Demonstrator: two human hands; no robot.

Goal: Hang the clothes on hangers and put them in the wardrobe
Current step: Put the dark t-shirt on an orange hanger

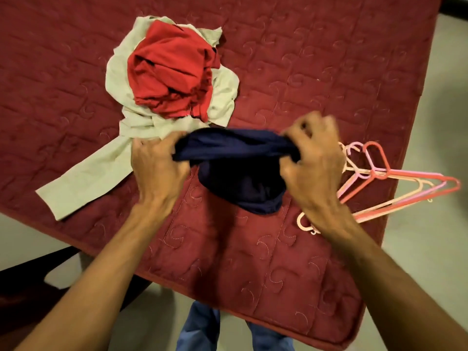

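A bunched navy garment [235, 171] hangs between my two hands above the dark red quilted bed [316, 72]. My left hand [158, 163] grips its left end, and my right hand [312, 160] grips its right end with curled fingers. Behind them a crumpled red garment [172, 74] lies on top of a pale green garment [111, 158], whose sleeve trails toward the bed's front-left edge. Several pink, peach and red plastic hangers [395, 183] lie stacked on the bed just right of my right hand, partly hidden by my wrist.
The bed's corner [349, 338] points toward me, with pale floor [430, 249] to the right and front. A dark piece of furniture [30, 287] stands at the lower left. My blue trouser legs [202, 328] show below the bed edge.
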